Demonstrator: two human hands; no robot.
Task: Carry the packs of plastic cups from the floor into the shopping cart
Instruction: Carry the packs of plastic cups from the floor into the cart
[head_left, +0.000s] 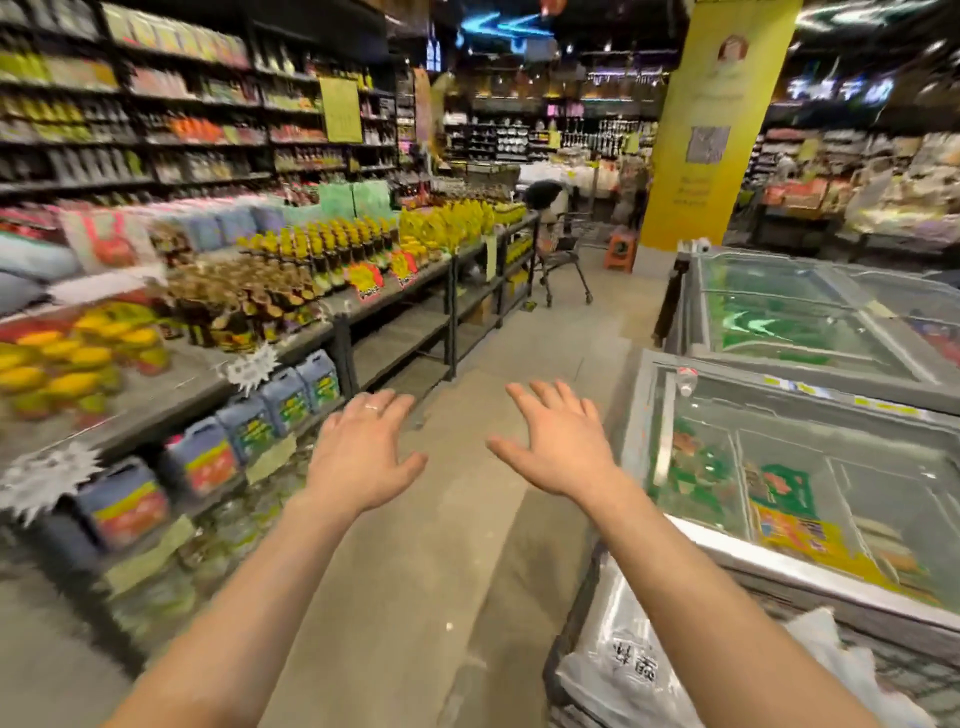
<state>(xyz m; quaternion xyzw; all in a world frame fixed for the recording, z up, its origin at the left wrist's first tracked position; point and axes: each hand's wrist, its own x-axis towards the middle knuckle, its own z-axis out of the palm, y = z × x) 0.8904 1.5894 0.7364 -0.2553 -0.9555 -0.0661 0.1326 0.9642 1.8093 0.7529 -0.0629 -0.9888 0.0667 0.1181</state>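
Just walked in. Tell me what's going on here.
A person stands in a supermarket aisle with the left hand and right hand stretched out over the floor, both open and empty. Plastic-wrapped packs already lie in the shopping cart at lower right, beside a chest freezer. No pack shows on the floor in view.

We count two hands, the left hand (363, 447) and the right hand (561, 441), with one ring (371, 408) on the left. On the right stand two glass-topped chest freezers, the near freezer (779, 564) and the far freezer (688, 306), and one small bottle (687, 379) lies on the near one. We make out five blue jugs (249, 423) on the low shelf and two white starburst tags (249, 366). There is one yellow pillar (711, 130), one distant cart (566, 254) and one shopping cart (570, 623). We cannot count its wrapped packs (623, 649).
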